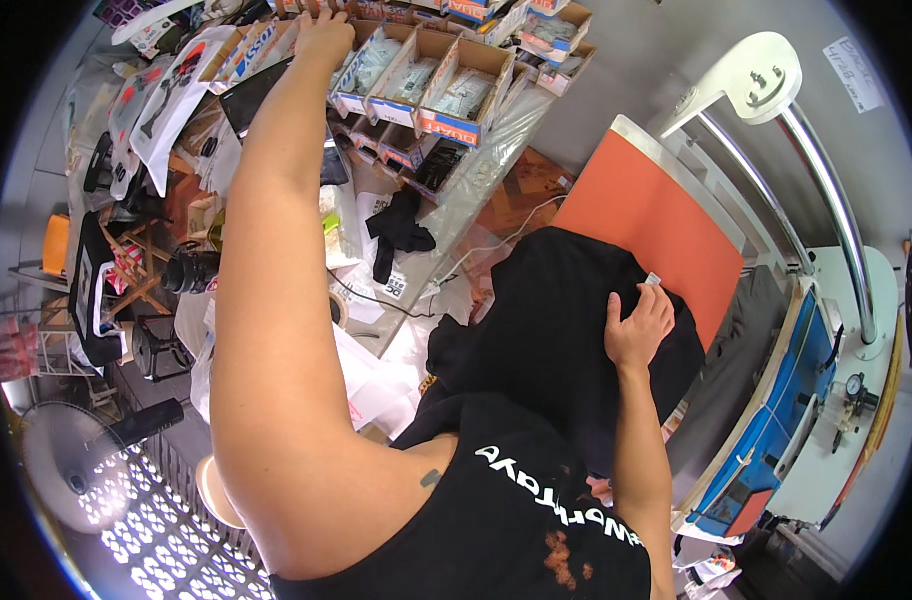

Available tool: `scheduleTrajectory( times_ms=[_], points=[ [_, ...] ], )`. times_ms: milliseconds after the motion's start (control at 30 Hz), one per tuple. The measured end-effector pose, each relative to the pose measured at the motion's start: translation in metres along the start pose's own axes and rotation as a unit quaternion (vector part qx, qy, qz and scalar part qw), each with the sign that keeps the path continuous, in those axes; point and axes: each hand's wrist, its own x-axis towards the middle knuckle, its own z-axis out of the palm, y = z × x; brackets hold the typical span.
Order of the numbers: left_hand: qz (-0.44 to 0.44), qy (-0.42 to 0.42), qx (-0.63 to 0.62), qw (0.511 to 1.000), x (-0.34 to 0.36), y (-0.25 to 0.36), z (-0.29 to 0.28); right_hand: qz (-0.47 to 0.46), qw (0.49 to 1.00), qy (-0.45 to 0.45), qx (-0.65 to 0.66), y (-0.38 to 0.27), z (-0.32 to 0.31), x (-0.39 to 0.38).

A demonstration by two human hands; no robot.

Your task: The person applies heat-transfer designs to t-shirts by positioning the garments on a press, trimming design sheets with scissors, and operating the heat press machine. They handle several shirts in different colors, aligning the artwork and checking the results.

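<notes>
My left arm reaches up to the far shelf of cardboard bins. There my left hand point(326, 38) bends over a bin's edge, fingers somewhat apart, fingertips hidden. Nothing shows in it. Closest on its right is an open bin point(371, 65) of small clear packets. On my right, a black cloth garment point(561, 310) is spread over an orange-red board point(656, 215). My right hand point(641, 325) lies on that cloth, thumb spread from the slightly bent fingers. A small white tag point(654, 279) shows at its fingertips; whether they touch it is unclear.
A white press-like machine point(751, 80) with curved metal tubes stands at the right. Several stacked bins point(466, 90) fill the far side. A dark cloth scrap point(401, 228) and a cable lie on the cluttered table. A fan point(81, 465) stands at the lower left.
</notes>
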Motion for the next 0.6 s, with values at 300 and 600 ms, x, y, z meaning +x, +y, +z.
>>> scheduleTrajectory(
  times_ms=[300,600],
  points=[
    [-0.028,-0.083,-0.137,0.987,0.028,-0.036,-0.01,0.005,1.0,0.007,0.009,0.0,0.0,-0.001],
    [0.034,-0.112,-0.002,0.993,-0.011,-0.006,-0.052,0.014,1.0,0.009,0.024,0.001,-0.002,0.001]
  ],
)
